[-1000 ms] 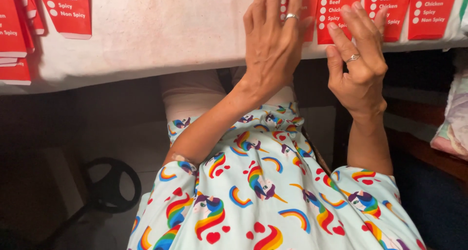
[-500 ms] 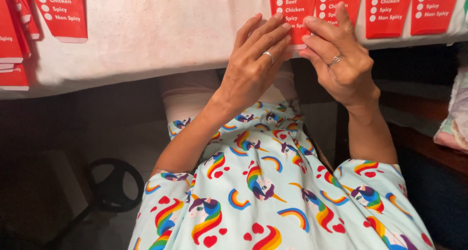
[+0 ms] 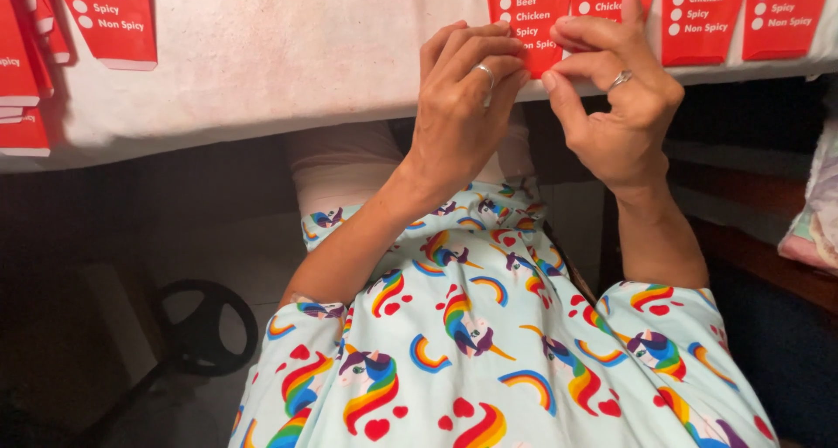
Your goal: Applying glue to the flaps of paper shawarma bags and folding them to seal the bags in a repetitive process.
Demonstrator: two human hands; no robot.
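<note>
Both my hands meet at the near edge of a white-covered table (image 3: 288,55). My left hand (image 3: 463,99), a ring on one finger, curls its fingers over the lower edge of a red paper sleeve (image 3: 528,20) printed with white text. My right hand (image 3: 611,90), also ringed, pinches the same sleeve's lower right corner between thumb and fingertips. The sleeve lies flat at the table edge, partly hidden by my fingers.
More red paper sleeves lie in a row to the right (image 3: 698,20) and at the left (image 3: 109,16) of the table. Below are my lap in a rainbow-patterned garment (image 3: 471,343), a black round stand base (image 3: 205,326) on the floor, and folded cloth (image 3: 816,203) at the right.
Both hands have come down from flat on the table top to its near edge and closed their fingers on one red sleeve.
</note>
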